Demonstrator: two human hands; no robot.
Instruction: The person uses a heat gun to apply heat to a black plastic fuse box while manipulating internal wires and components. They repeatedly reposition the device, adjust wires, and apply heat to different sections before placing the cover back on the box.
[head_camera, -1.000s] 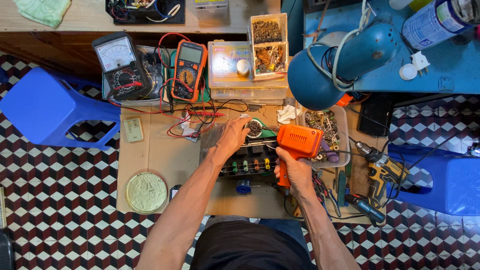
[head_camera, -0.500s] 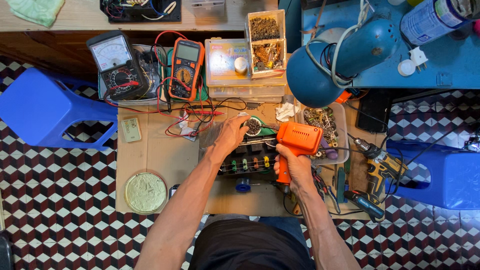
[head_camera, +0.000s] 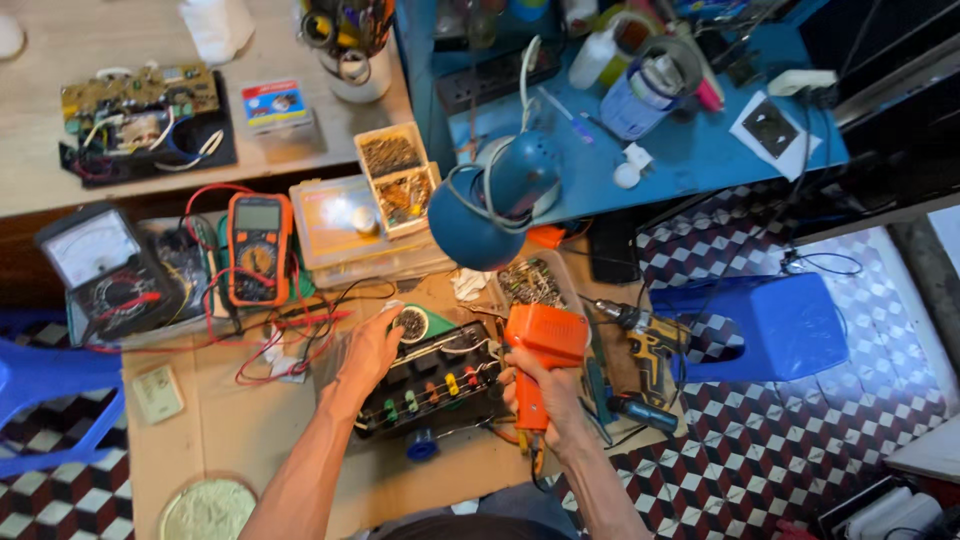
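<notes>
Nearest to the camera, the right hand (head_camera: 548, 398) is wrapped tight round the grip of an orange soldering gun (head_camera: 540, 350), nose pointing to about 10 o'clock, just over the right edge of the black circuit board (head_camera: 428, 388). That board lies flat on the cardboard sheet (head_camera: 240, 425), with a row of coloured parts across it. The left hand (head_camera: 368, 350) rests on the board's left end, fingers loosely curled over the edge, pinning it rather than gripping anything. At 9 o'clock from the board there's a tangle of red and black test leads (head_camera: 285, 345). Further out at 11 o'clock stands an orange multimeter (head_camera: 258, 247), and at 1 o'clock a blue desk lamp (head_camera: 492, 205).
</notes>
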